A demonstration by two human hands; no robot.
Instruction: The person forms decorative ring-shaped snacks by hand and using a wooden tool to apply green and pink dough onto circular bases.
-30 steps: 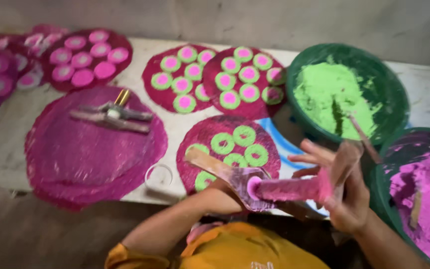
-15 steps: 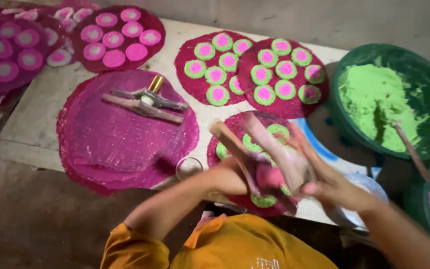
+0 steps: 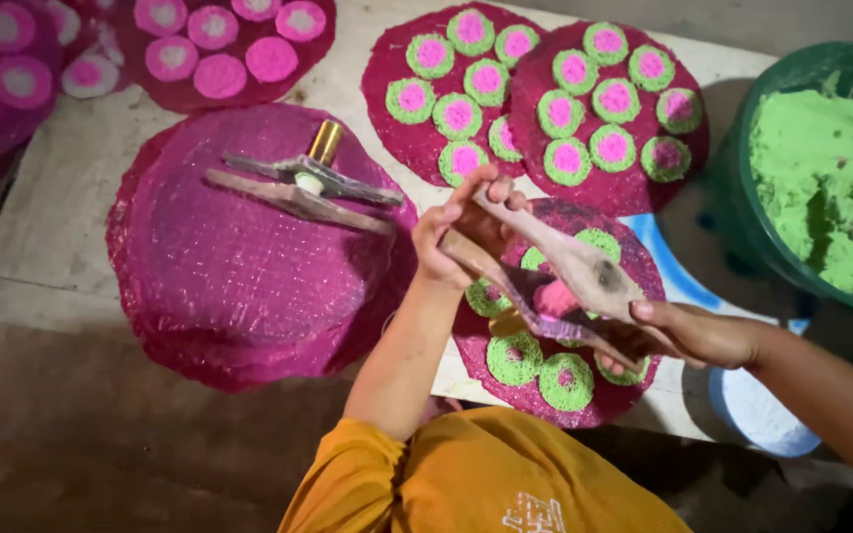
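Head view: both hands [image 3: 466, 232] [image 3: 698, 336] clasp a wooden press [image 3: 565, 281] over green-pink discs [image 3: 540, 365].

Press over the near mat, other mats ringed about it

The wooden press [image 3: 555, 286] hangs over the near mat [image 3: 634, 247]; a second press [image 3: 303, 183] lies on the big mat [image 3: 229, 286] at nine o'clock, two filled mats [image 3: 535, 99] sit at twelve, the dough basin [image 3: 742, 178] at two.

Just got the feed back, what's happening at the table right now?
A person grips a two-handled wooden press with both hands, left hand on the far ends, right hand on the near ends, pink dough between its arms. It hangs over a magenta mat with green-and-pink discs. A tub of green dough sits to the right.
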